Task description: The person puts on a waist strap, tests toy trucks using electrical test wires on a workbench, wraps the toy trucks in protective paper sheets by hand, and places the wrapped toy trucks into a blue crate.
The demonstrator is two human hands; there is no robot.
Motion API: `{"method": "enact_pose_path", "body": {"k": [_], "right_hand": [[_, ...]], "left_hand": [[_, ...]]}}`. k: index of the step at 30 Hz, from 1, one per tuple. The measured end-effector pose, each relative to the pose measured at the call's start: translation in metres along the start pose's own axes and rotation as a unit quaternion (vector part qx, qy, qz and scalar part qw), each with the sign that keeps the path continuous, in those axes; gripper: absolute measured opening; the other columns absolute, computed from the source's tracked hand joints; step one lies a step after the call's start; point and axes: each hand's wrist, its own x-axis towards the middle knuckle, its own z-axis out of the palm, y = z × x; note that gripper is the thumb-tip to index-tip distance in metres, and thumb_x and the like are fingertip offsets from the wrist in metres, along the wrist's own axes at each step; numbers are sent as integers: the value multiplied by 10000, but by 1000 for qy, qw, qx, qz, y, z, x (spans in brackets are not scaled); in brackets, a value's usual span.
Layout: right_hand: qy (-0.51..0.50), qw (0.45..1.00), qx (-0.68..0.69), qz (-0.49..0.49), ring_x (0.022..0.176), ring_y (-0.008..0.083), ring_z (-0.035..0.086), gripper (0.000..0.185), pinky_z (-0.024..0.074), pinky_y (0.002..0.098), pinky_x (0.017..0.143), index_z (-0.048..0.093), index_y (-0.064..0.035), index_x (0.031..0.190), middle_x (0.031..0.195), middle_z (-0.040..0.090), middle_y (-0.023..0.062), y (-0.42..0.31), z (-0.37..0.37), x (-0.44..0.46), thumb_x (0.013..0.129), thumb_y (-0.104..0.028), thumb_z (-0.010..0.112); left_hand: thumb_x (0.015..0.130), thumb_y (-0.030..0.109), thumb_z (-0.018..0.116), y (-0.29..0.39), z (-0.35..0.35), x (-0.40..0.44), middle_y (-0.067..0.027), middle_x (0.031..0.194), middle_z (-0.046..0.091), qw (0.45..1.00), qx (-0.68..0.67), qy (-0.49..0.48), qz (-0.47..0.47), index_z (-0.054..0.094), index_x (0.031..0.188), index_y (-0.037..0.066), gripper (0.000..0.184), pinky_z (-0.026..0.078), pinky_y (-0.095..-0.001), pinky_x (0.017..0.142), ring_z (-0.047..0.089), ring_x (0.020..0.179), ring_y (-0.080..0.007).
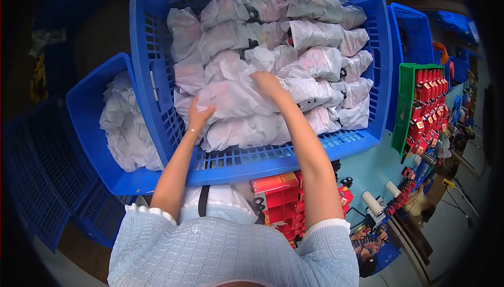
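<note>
A large blue plastic basket (294, 158) holds rows of bundles wrapped in thin white bags, with red shapes showing faintly through. My left hand (199, 117) grips the left end of one white-bagged bundle (231, 98), thumb on top and some fingertips hidden. At that bundle's upper right, my right hand (268, 84) has its fingers curled onto the white bag. The bundle lies over the others in the front-left part of the basket. Black wheels peek out between several neighbouring bundles.
A blue bin (113, 169) with crumpled white bags stands at the left. Red toy parts (278, 198) lie below the basket's front edge. To the right are a green crate (403, 114) of red boxed pieces and a light-blue table (362, 174). A person (367, 255) sits at lower right.
</note>
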Motion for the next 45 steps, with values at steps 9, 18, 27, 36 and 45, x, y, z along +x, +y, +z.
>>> {"method": "enact_pose_path", "body": {"k": [9, 18, 27, 36, 45], "right_hand": [[-8, 1000, 3, -23, 1041, 299, 494, 368, 434, 409, 846, 566, -60, 1038, 1054, 560, 89, 7, 3, -3, 678, -117, 611], [279, 942, -96, -161, 999, 255, 508, 200, 414, 376, 781, 553, -61, 876, 999, 547, 104, -42, 20, -40, 707, -154, 606], [2, 992, -11, -122, 787, 284, 577, 104, 469, 372, 684, 561, -39, 773, 806, 567, 124, -103, 136, -122, 675, -74, 569], [9, 991, 103, -84, 784, 350, 551, 118, 448, 414, 679, 553, -15, 789, 805, 554, 152, -97, 94, -109, 673, -35, 545], [307, 911, -259, -93, 915, 272, 573, 280, 407, 413, 815, 544, -62, 933, 960, 595, 111, 11, 4, -53, 684, -155, 632]], "left_hand": [[673, 172, 750, 0, 24, 3, -85, 996, 577, 994, 50, -96, -4, 425, 1156, 17, 603, 453, -280, 797, 556, 898, -150], [681, 163, 745, 7, 36, -13, -89, 1000, 581, 995, 32, -95, 14, 437, 1133, 16, 567, 456, -274, 788, 561, 887, -149], [679, 159, 747, 8, 33, -15, -86, 984, 584, 991, 58, -121, -2, 418, 1149, 13, 592, 457, -280, 787, 562, 882, -152], [693, 130, 728, -27, 33, -18, -106, 1068, 537, 992, 95, -84, 13, 351, 1224, 30, 658, 450, -289, 811, 539, 927, -165], [696, 123, 725, -13, 36, -29, -110, 1126, 489, 994, 0, -106, -14, 308, 1272, 43, 716, 424, -296, 859, 504, 993, -181]]}}
